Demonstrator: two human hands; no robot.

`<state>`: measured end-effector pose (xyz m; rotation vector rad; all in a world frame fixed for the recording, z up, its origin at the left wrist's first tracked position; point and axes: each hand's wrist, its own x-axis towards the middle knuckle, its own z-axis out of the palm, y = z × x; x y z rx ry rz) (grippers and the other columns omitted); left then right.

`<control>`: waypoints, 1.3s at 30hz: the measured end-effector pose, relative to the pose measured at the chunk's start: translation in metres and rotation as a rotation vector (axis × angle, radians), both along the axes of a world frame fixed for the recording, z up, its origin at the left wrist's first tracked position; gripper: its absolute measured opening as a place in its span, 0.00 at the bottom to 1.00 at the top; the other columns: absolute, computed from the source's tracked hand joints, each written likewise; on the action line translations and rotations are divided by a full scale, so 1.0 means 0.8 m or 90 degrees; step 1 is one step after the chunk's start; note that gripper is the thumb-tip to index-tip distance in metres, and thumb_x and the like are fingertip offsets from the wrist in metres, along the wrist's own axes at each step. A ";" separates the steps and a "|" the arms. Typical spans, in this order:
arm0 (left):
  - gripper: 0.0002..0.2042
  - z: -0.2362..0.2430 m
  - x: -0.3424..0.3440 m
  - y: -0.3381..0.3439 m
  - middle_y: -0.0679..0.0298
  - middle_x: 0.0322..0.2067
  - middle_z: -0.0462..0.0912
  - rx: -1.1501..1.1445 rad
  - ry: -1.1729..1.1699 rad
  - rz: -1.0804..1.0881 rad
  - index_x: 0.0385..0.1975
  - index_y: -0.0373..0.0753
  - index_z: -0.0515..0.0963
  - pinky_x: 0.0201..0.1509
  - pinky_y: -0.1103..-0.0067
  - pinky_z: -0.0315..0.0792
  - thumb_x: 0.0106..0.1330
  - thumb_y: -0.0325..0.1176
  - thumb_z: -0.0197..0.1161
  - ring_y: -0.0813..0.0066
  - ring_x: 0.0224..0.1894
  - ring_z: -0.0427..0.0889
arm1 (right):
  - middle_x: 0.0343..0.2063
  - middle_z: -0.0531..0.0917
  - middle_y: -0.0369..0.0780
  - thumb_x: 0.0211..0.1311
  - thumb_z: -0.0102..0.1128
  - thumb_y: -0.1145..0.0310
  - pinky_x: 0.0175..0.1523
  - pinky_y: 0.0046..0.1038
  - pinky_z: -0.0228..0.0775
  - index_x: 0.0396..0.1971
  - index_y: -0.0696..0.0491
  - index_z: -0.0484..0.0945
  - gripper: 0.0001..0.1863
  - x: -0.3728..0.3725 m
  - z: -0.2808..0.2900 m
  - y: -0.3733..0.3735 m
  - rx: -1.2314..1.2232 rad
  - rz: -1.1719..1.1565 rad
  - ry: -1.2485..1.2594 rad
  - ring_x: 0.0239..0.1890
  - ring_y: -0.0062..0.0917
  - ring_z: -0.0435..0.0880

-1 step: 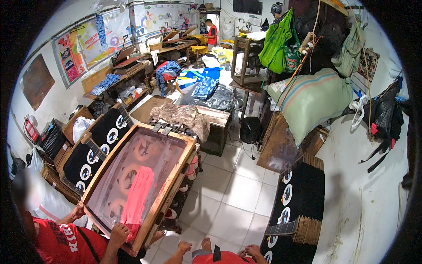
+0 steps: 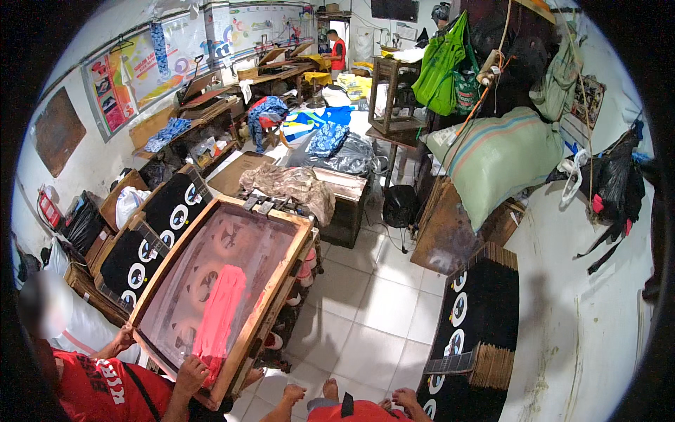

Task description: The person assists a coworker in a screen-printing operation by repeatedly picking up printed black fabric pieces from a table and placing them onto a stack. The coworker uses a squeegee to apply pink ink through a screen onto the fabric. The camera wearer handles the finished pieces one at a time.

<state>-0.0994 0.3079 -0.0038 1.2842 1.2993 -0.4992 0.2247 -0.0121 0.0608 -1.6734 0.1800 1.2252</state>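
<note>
My left hand point(image 2: 293, 393) hangs at the lower edge, its fingers apart and nothing in it. On the other side of my red shirt point(image 2: 365, 412), my right hand point(image 2: 404, 398) is also bare, with loosely spread fingers. The left hand is nearest to a wood-framed printing screen point(image 2: 258, 318), without touching it. Bright pink-red ink point(image 2: 221, 309) lies in a long band on the mesh. A co-worker in a red shirt point(image 2: 91, 380) grips the screen's near edge with one hand point(image 2: 125, 337) and has the other point(image 2: 190, 373) at its near corner.
Black printed panels on boards point(image 2: 485, 302) are stacked along the right wall; more panels point(image 2: 130, 271) stand left of the screen. A stuffed pale green sack point(image 2: 503, 162) leans at the right. Crumpled cloth point(image 2: 288, 186) lies behind the screen. Another person point(image 2: 338, 55) stands far back.
My right hand has shifted very slightly, away from my body. The co-worker's hands and the screen look the same.
</note>
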 end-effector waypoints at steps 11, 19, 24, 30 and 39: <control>0.11 0.086 0.021 -0.074 0.64 0.16 0.77 0.043 -0.001 0.089 0.17 0.39 0.76 0.16 0.79 0.62 0.55 0.38 0.61 0.77 0.15 0.72 | 0.51 0.69 0.52 0.63 0.48 0.58 0.59 0.39 0.57 0.49 0.63 0.67 0.23 -0.037 0.671 0.183 1.131 0.586 0.172 0.55 0.41 0.68; 0.06 0.057 0.027 -0.171 0.61 0.22 0.79 0.030 -0.128 0.356 0.26 0.37 0.77 0.21 0.78 0.67 0.51 0.31 0.63 0.75 0.20 0.75 | 0.46 0.66 0.59 0.58 0.50 0.52 0.50 0.43 0.61 0.43 0.66 0.68 0.29 -0.118 0.765 0.162 1.466 0.452 0.500 0.47 0.49 0.69; 0.13 -0.040 -0.048 -0.215 0.62 0.32 0.82 0.390 -0.131 -0.250 0.36 0.43 0.79 0.36 0.71 0.73 0.55 0.41 0.56 0.66 0.33 0.80 | 0.37 0.72 0.55 0.58 0.52 0.59 0.42 0.42 0.66 0.34 0.64 0.72 0.19 -0.099 0.756 0.151 1.435 0.467 0.508 0.38 0.45 0.73; 0.17 -0.065 -0.059 -0.251 0.60 0.38 0.80 0.238 0.159 -0.301 0.40 0.46 0.79 0.43 0.70 0.73 0.57 0.46 0.51 0.65 0.43 0.79 | 0.26 0.79 0.50 0.57 0.56 0.69 0.34 0.39 0.72 0.23 0.61 0.77 0.10 -0.028 0.692 0.140 1.198 0.501 0.270 0.28 0.41 0.79; 0.14 -0.002 -0.036 -0.182 0.66 0.36 0.81 0.317 0.086 -0.624 0.38 0.51 0.79 0.40 0.73 0.74 0.57 0.44 0.52 0.70 0.40 0.80 | 0.16 0.75 0.48 0.50 0.59 0.57 0.28 0.34 0.68 0.17 0.57 0.75 0.17 0.068 0.280 0.019 0.040 0.500 -0.678 0.21 0.37 0.78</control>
